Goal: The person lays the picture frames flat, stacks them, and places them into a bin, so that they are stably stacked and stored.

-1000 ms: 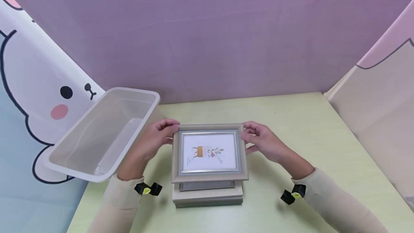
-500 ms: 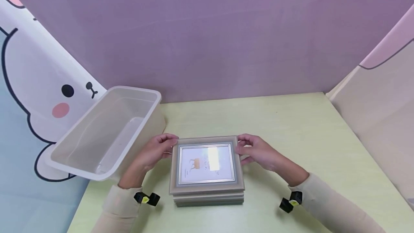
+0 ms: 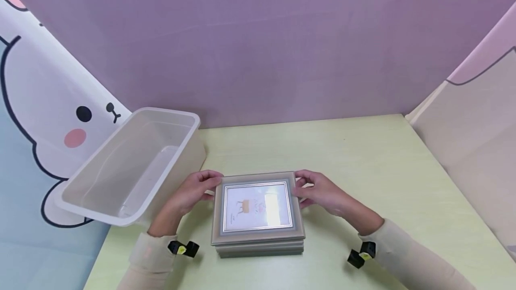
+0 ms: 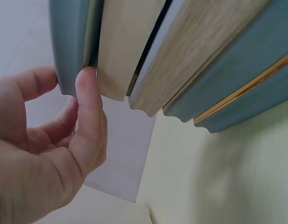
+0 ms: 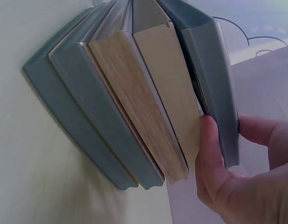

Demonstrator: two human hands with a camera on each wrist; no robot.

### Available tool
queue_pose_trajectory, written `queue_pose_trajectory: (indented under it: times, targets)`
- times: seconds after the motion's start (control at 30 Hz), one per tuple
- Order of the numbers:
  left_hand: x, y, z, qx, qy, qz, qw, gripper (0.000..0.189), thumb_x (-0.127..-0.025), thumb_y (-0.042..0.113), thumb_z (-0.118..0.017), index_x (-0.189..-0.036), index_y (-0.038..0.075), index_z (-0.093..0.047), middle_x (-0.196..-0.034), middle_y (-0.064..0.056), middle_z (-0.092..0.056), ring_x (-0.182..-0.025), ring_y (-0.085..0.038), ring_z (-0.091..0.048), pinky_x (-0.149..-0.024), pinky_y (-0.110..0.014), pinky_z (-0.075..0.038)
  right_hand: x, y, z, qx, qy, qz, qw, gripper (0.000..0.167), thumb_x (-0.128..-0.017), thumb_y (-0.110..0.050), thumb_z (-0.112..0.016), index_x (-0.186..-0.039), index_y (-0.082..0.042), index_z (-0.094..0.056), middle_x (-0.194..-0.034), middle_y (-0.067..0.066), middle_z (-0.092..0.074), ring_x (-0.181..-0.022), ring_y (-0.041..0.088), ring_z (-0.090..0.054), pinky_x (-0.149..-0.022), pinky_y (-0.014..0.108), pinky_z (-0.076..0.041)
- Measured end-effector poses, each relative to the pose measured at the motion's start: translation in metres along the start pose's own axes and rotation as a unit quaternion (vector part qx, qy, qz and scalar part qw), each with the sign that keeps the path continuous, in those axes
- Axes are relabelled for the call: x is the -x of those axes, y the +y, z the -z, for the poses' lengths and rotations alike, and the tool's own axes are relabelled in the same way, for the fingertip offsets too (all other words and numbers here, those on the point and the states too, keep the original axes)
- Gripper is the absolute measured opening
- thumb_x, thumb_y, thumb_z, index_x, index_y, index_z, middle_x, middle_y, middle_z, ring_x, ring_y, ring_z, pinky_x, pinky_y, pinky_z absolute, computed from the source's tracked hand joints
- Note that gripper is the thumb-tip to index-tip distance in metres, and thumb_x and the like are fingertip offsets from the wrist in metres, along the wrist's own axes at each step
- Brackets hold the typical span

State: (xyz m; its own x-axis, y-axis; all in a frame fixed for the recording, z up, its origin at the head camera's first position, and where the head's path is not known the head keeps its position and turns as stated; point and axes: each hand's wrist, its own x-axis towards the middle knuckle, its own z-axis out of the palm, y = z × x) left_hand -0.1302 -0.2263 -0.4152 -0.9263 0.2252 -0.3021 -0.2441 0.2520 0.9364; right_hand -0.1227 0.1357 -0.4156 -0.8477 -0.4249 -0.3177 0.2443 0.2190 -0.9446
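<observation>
A picture frame point(image 3: 258, 233) with a silver inner border and a small print lies on top of a stack of picture frames point(image 3: 260, 250). My left hand point(image 3: 196, 190) pinches its far left corner, and my right hand point(image 3: 318, 193) pinches the far right one. In the left wrist view, thumb and fingers grip the blue-grey edge of the top frame point(image 4: 69, 46). The right wrist view shows the fingertips tucked in a thin gap between the top frame point(image 5: 214, 84) and a cream frame point(image 5: 169, 88) below. Wood-toned and blue-grey edges sit lower in the stack.
A translucent white plastic tub point(image 3: 169, 167) stands to the left, close to my left forearm. The pale green table point(image 3: 363, 155) runs back to a purple wall covering point(image 3: 282, 48). A printed cartoon panel point(image 3: 52, 115) borders the left side.
The top picture frame has come down in both hands from above the stack onto it, covering the frame beneath. Over the last half second it has barely shifted. The tub stays put.
</observation>
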Motion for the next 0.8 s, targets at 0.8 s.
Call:
queue_pose_trajectory:
  times: [0.8]
  targets:
    - [0.007, -0.037, 0.007, 0.062, -0.133, -0.021, 0.9890, 0.044, -0.107, 0.025, -0.051, -0.147, 0.010, -0.043, -0.128, -0.003, -0.052, -0.113, -0.020, -0.057, -0.091, -0.050, -0.055, 0.005, 0.020, -0.001, -0.009, 0.013, -0.022, 0.9996, 0.064, -0.099, -0.026, -0.068, -0.155, -0.018, -0.038, -0.140, 0.023, -0.046, -0.107, 0.027, -0.063, -0.083, 0.049, -0.062]
